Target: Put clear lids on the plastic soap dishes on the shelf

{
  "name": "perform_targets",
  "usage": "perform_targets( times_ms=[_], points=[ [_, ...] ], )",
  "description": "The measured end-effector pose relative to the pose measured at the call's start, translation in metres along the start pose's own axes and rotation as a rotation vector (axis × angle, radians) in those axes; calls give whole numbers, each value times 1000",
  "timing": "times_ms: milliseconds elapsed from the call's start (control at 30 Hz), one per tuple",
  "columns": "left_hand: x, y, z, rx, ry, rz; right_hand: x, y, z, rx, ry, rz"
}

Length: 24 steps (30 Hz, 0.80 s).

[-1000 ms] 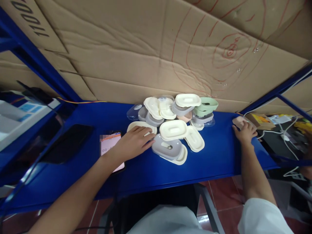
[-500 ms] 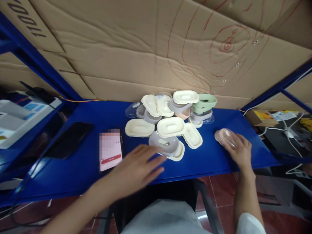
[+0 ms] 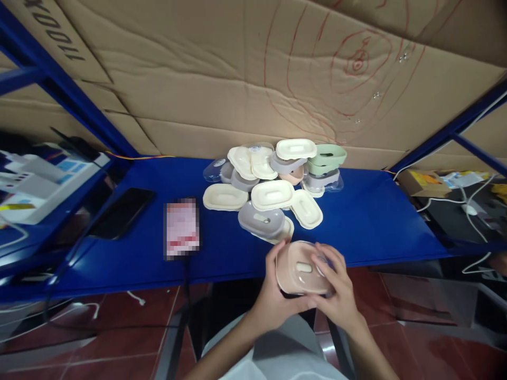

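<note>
My left hand and my right hand are both closed on a pink soap dish just off the front edge of the table. It is a rounded oblong with a pale slot-shaped piece in its middle and a shiny surface, apparently a clear cover. The left fingers wrap its left side; the right fingers lie over its right end, hiding that part. Just beyond my hands rests a grey dish, overlapping a cream tray. Another cream tray lies behind them.
Green dishes, more cream and grey pieces and a clear cover are heaped at the back of the blue table. A phone lies on the left, beside a dark flat device. Cardboard forms the back wall.
My right hand has brought the pink soap dish from the right side of the table to the middle, close to my body. My left hand has moved right and taken hold of it too.
</note>
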<state>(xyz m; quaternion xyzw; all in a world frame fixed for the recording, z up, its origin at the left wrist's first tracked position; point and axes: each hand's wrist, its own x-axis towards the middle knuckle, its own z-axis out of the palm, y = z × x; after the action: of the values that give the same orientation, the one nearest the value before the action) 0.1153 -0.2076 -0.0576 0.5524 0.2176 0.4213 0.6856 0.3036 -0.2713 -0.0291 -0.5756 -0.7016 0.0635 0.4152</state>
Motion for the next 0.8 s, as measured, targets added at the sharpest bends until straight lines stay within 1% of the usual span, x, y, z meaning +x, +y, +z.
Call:
perform_targets(
  times_ms=[67,100,167,200,233,300,333,367,400,433,500,533,600,667,700,733,767,800],
  points=[
    [0,6,-7,-3,15,-27,-2,-3,9,105,2,-3],
    [-1,9,-12,18,19,-21,-1,-1,10,158,2,5],
    [-8,14,-24,61,37,19,4,12,4,212,28,41],
    [-12,15,-30,68,52,41,8,22,-2,178,70,81],
    [-17,17,-38,67,71,55,14,33,-7,93,129,138],
    [-26,17,-53,84,119,48,28,61,-16,-174,258,293],
    [-28,17,-60,114,146,32,36,75,-18,-301,305,376],
    [-30,15,-67,158,172,16,42,88,-18,-392,327,441],
    [-31,14,-74,208,194,0,48,100,-18,-438,322,481],
    [-31,12,-79,254,208,-12,53,108,-16,-448,289,502],
    [-30,9,-85,305,222,-21,56,112,-11,-426,200,504],
    [-29,8,-86,305,221,-22,55,108,-9,-411,174,481],
    [-26,9,-82,273,202,-33,48,85,-3,-344,175,370],
    [-22,11,-73,219,177,-53,36,51,5,-192,136,147],
    [-20,13,-68,186,164,-57,30,33,10,-95,57,18],
    [-18,14,-64,152,150,-59,25,16,16,-23,-72,-106],
    [-15,15,-60,120,137,-57,20,1,23,12,-175,-188],
    [-13,15,-58,98,126,-51,16,-11,30,35,-229,-228]
  ],
)
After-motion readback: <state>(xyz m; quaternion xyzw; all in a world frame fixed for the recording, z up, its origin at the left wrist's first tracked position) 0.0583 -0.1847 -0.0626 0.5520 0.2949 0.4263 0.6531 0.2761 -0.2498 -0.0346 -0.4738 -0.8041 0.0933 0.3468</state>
